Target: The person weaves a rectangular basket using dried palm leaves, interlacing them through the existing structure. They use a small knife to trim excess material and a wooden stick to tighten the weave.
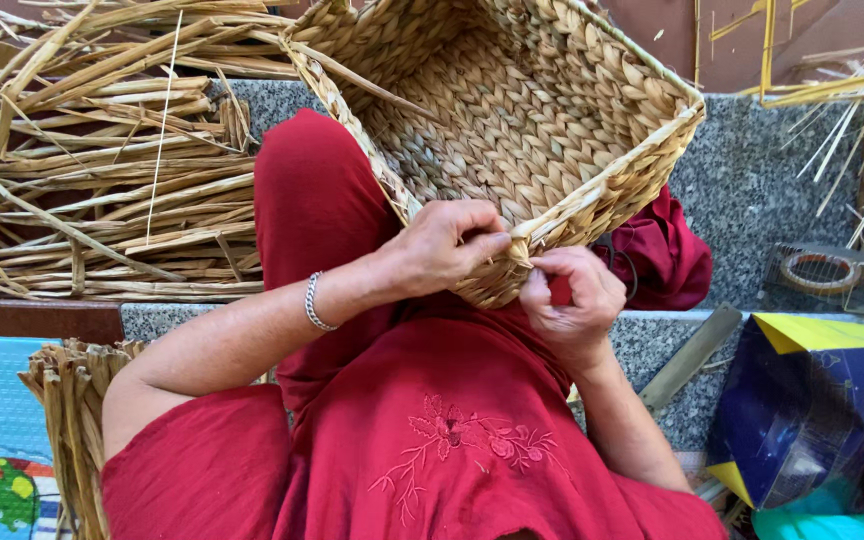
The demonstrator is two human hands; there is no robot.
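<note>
Woven basket (512,130) rim in both hands' grip

dried reed stalks (102,190) (piled left), tape roll (818,272), blue bag (802,420), granite step (752,190)

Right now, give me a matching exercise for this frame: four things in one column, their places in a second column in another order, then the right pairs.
Things:
1. basket
2. reed pile
3. bracelet
4. blue bag

Places:
A. on the left wrist
B. at the lower right, beside the stone step
C. on the lap, its near corner pinched by the left hand and right hand
D. on the stone ledge at the upper left

Pairs: 1-C, 2-D, 3-A, 4-B
</note>
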